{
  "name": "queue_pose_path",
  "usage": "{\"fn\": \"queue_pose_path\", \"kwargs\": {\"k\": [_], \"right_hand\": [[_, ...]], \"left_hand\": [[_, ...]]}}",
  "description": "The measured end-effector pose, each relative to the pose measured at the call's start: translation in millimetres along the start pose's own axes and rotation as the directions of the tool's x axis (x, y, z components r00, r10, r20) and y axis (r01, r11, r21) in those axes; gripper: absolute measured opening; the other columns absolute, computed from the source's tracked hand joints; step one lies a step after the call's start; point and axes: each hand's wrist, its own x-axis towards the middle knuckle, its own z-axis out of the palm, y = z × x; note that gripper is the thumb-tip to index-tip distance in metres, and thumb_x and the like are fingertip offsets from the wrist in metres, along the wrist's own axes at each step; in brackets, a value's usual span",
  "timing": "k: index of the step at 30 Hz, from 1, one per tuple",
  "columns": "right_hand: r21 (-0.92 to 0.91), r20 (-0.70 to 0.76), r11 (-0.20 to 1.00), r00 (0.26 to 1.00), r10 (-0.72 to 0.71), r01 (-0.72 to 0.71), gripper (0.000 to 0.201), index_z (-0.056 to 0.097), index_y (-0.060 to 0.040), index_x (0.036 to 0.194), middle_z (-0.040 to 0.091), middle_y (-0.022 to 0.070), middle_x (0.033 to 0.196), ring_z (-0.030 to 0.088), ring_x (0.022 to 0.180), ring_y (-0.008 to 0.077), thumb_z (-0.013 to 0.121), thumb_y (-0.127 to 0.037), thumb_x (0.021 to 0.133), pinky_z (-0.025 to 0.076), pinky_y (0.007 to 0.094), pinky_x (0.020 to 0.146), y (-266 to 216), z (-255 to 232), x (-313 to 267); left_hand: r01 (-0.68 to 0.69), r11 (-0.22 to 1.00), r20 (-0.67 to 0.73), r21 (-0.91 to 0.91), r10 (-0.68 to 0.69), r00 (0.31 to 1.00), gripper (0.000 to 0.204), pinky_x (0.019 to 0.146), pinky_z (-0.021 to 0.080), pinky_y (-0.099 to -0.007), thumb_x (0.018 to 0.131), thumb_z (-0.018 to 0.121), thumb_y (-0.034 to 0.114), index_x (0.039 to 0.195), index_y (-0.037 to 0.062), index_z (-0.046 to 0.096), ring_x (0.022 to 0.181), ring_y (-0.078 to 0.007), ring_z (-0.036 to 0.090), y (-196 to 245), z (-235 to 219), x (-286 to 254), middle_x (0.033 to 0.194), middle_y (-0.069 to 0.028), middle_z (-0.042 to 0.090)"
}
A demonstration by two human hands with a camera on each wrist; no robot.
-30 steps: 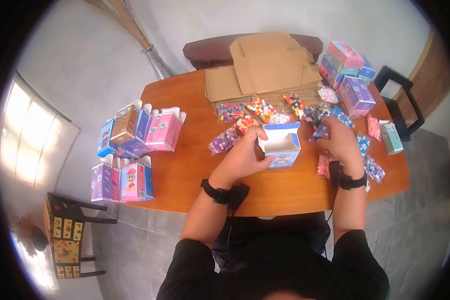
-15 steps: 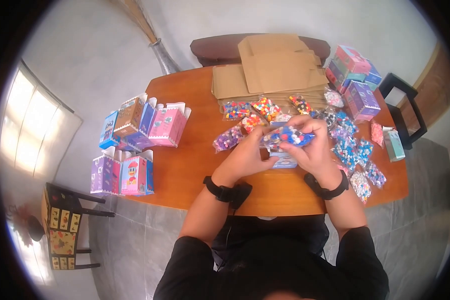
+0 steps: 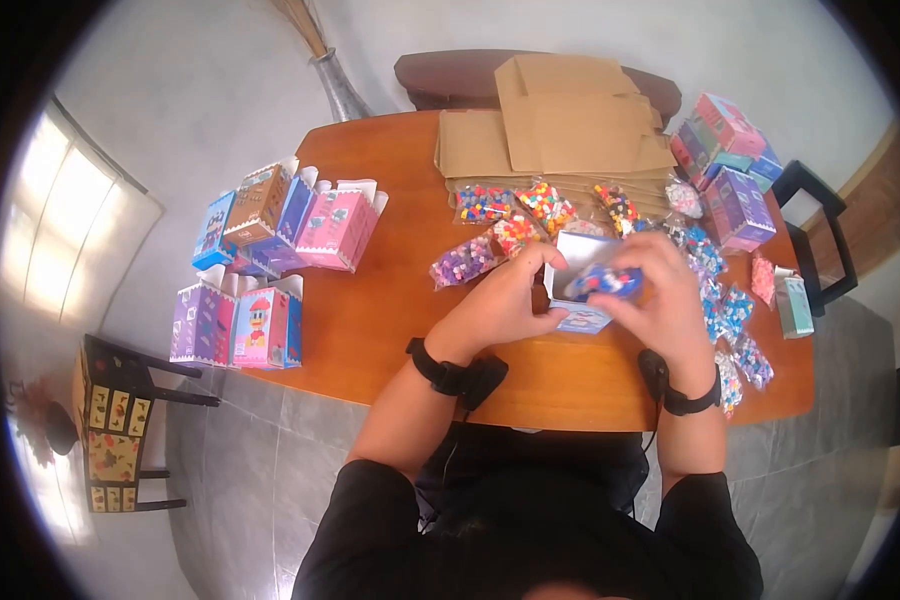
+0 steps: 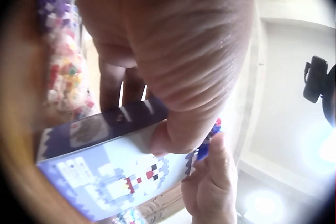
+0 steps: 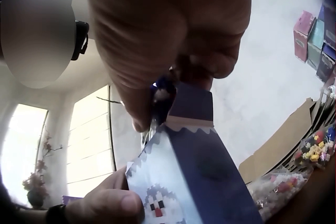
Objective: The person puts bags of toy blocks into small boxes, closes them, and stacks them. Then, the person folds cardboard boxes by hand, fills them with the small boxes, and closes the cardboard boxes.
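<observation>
An open blue and white box (image 3: 582, 318) stands on the table, its printed side towards the person. The left hand (image 3: 500, 305) grips the box from its left side; the left wrist view shows the thumb (image 4: 176, 137) on the printed face (image 4: 142, 179). Between the fingers and thumb of the right hand (image 3: 660, 290) is a clear bag of blue, red and white pieces (image 3: 608, 282), at the box's open top. In the right wrist view the right hand (image 5: 173, 50) pinches the bag (image 5: 161, 95) beside the raised blue flap (image 5: 191, 103).
Bags of coloured pieces (image 3: 465, 262) lie behind the box and to its right (image 3: 735, 310). Flattened cardboard (image 3: 570, 120) is piled at the back. Opened boxes (image 3: 335, 230) stand at the left, more boxes (image 3: 740, 210) at the back right, and a green box (image 3: 795, 305) at the right edge.
The right hand picked up the bag from the right and brought it over to the box. Since half a second ago, the bag has tilted and shifted right, showing more of the box's opening.
</observation>
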Motion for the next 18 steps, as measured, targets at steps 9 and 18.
{"fn": "queue_pose_path", "kwargs": {"k": [9, 18], "right_hand": [[0.518, 0.186, 0.712, 0.875, 0.446, -0.473, 0.057, 0.041, -0.0047, 0.141, 0.055, 0.0143, 0.134, 0.057, 0.11, 0.019, 0.068, -0.011, 0.092, 0.048, 0.0312, 0.09, 25.4, 8.0, -15.4], [0.752, 0.472, 0.329, 0.815, 0.337, -0.572, 0.044, 0.045, -0.0042, 0.14, 0.056, 0.0125, 0.131, 0.053, 0.121, 0.0181, 0.058, -0.014, 0.099, 0.044, 0.0326, 0.099, 21.2, 3.7, -12.9]], "left_hand": [[-0.17, 0.978, -0.041, -0.125, 0.166, 0.985, 0.063, 0.099, 0.047, -0.0364, 0.081, 0.074, 0.002, 0.133, 0.0066, 0.039, 0.121, -0.0251, 0.056, 1.6, 6.9, 4.2, 0.13, -0.0147, 0.053], [0.006, 0.882, -0.086, -0.472, -0.053, 0.995, 0.058, 0.099, 0.046, -0.0378, 0.092, 0.061, 0.001, 0.142, 0.0091, 0.033, 0.121, -0.022, 0.054, -4.5, 12.0, 5.3, 0.13, -0.0132, 0.053]]}}
